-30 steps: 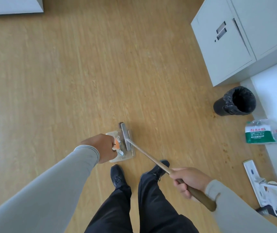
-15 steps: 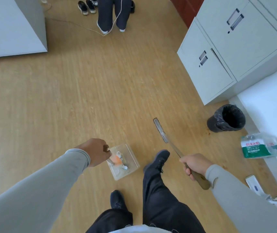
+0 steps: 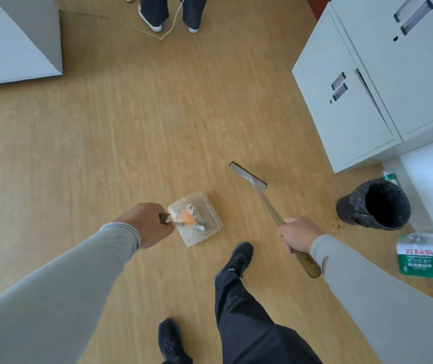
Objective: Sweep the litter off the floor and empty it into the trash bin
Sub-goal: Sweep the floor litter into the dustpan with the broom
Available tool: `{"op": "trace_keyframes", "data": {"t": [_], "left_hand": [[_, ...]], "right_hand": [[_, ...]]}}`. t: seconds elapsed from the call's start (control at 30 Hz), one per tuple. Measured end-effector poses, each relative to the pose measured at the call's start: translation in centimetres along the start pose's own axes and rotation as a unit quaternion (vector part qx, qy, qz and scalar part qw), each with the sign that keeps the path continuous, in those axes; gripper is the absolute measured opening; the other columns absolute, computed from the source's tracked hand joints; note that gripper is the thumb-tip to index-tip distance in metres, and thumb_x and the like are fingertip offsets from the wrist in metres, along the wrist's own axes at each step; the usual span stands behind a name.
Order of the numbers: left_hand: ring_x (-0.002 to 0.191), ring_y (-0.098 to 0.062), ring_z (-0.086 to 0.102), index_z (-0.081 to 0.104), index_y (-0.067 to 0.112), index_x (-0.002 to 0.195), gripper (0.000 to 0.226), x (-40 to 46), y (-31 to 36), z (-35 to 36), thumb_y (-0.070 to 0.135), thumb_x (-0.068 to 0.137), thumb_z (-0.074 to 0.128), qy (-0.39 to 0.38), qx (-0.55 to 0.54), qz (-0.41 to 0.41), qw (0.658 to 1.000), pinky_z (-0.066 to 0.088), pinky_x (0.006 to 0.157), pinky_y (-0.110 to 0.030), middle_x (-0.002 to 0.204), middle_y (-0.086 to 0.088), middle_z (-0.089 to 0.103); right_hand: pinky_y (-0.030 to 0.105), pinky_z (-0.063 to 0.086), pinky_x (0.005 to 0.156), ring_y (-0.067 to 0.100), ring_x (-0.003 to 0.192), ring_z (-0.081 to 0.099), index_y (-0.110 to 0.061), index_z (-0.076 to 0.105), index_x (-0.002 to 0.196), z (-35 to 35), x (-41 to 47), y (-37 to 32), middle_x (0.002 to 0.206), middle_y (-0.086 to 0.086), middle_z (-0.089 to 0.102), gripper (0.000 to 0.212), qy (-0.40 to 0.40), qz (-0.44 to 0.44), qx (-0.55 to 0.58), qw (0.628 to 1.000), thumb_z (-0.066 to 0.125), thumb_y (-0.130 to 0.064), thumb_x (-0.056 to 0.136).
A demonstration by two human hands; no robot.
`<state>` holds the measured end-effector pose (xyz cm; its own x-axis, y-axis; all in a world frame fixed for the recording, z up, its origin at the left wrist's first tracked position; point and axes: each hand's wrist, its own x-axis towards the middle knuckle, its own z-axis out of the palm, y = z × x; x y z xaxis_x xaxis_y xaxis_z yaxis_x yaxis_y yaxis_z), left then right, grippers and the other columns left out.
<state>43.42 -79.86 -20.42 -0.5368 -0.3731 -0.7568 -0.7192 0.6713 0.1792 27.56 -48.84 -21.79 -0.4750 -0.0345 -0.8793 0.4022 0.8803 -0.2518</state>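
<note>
Transparent plastic marks the square dustpan (image 3: 195, 219), which we hold by its short handle in the left hand (image 3: 148, 224), fingers clamped around that handle. Inside the pan lies the litter (image 3: 190, 218): an orange-and-white crumpled scrap, with perhaps a clear round piece near the pan's near corner, though we cannot make that out with certainty. We judge the pan to be lifted clear of the pale wood-grain floor (image 3: 157, 114), but the view from above does not settle this.

The right hand (image 3: 298, 236) is closed around the wooden grip of the long-handled broom (image 3: 262, 195). Its long axis runs from that hand forward and to the left, ending in a narrow grey brush head near the middle of the floor, well apart from the pan.

The black round trash bin (image 3: 375, 203), lined with a dark bag and open at the top, stands against the foot of the grey metal cabinet (image 3: 354, 101), to our right. It lies beyond the right hand, so the loaded pan in the left hand is the farther of the two from it. We judge the sweeping done and the emptying not yet done; the pan must cross rightward, past the broom shaft, and stay level lest the light scrap slide out.
</note>
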Motion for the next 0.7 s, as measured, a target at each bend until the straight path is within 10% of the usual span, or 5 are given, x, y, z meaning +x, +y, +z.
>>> {"op": "trace_keyframes", "data": {"t": [0.43,0.7], "left_hand": [[0.071,-0.014,0.065,0.060,0.036,0.095,0.023,7.8,4.9,-3.0,0.057,0.090,0.054,0.005,0.033,-0.038,0.999,0.056,0.067,-0.029,0.086,0.012,0.065],[0.060,-0.015,0.063,0.062,0.033,0.088,0.023,7.8,4.0,-3.0,0.054,0.089,0.051,0.004,0.023,-0.032,0.999,0.058,0.062,-0.031,0.076,0.008,0.068]], "right_hand": [[0.026,0.047,0.048,0.012,0.047,0.050,-0.018,0.029,0.158,-1.6,3.7,-5.0,0.067,0.005,0.061,0.068,-0.178,0.020,-0.037,0.983,0.052,-0.013,0.094],[0.024,0.040,0.041,0.011,0.045,0.046,-0.019,0.035,0.155,-8.5,1.9,-5.6,0.067,0.006,0.058,0.061,-0.120,0.023,0.036,0.992,0.056,-0.010,0.099]]}}
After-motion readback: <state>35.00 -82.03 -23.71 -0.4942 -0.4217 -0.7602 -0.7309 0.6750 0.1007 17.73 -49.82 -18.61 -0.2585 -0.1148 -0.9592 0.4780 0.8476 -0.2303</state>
